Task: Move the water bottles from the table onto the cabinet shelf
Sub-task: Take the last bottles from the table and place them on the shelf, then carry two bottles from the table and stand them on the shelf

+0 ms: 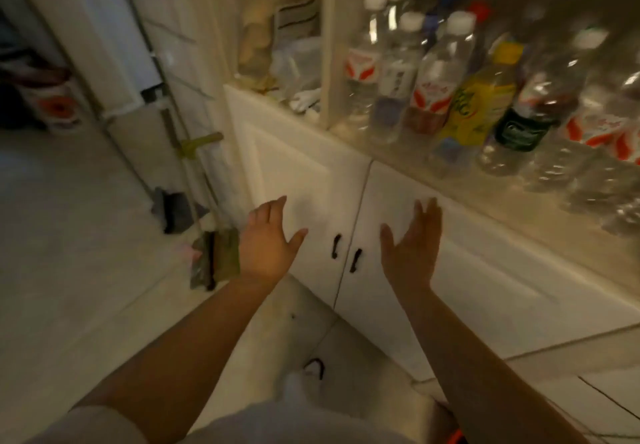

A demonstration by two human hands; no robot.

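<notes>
Several plastic bottles stand crowded on the white cabinet shelf (pixel 349 145) at the upper right. Among them are a clear bottle with a red-and-white label (pixel 433 83), a yellow-labelled bottle (pixel 481 97) and a dark green-labelled bottle (pixel 523 121). More clear bottles (pixel 595 138) blur off to the right. My left hand (pixel 268 239) and my right hand (pixel 414 242) hang empty in front of the lower cabinet doors, below the shelf, fingers spread. No table is in view.
Two white cabinet doors with small dark handles (pixel 336 246) are closed below the shelf. A left shelf compartment (pixel 287 62) holds bags and clutter. A metal rack (pixel 173 114) and rags (pixel 214 256) stand on the pale tiled floor at left.
</notes>
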